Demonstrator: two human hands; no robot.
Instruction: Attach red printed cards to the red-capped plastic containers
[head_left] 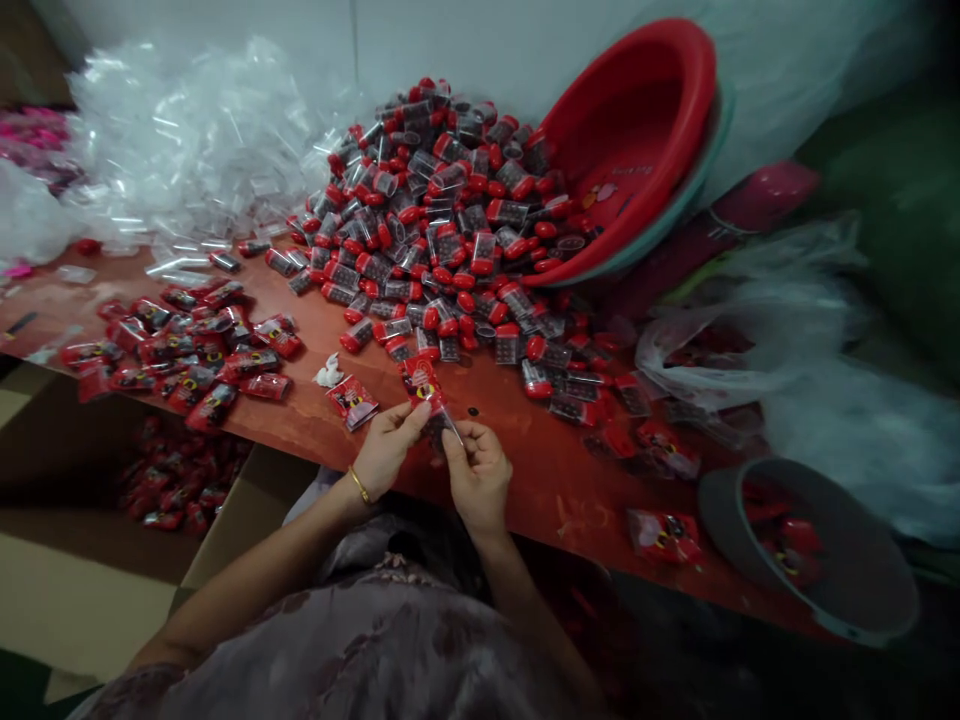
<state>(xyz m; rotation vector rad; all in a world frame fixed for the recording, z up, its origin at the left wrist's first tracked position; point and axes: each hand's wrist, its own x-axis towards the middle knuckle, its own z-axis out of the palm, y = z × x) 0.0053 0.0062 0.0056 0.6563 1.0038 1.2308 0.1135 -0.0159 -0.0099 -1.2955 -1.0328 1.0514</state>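
Observation:
My left hand [390, 447] pinches the side of a small red printed wrapper [421, 378] just above the table's front edge. Closed on the lower, dark and see-through end of the same piece is my right hand [480, 473]. Whether a container sits inside the wrapper is hard to make out. Close to my left hand lie a flat printed packet [352, 402] and a crumpled white scrap [330, 372]. Beyond my hands rises a big heap of small clear containers [450, 215] with red caps and dark contents.
Wrapped red packets [187, 350] lie at left, above a cardboard box [225, 515] holding more. Clear plastic pieces [195, 140] pile up behind. A red basin [675, 60] leans at back right. A grey basket [862, 590] and plastic bags [817, 350] stand at right.

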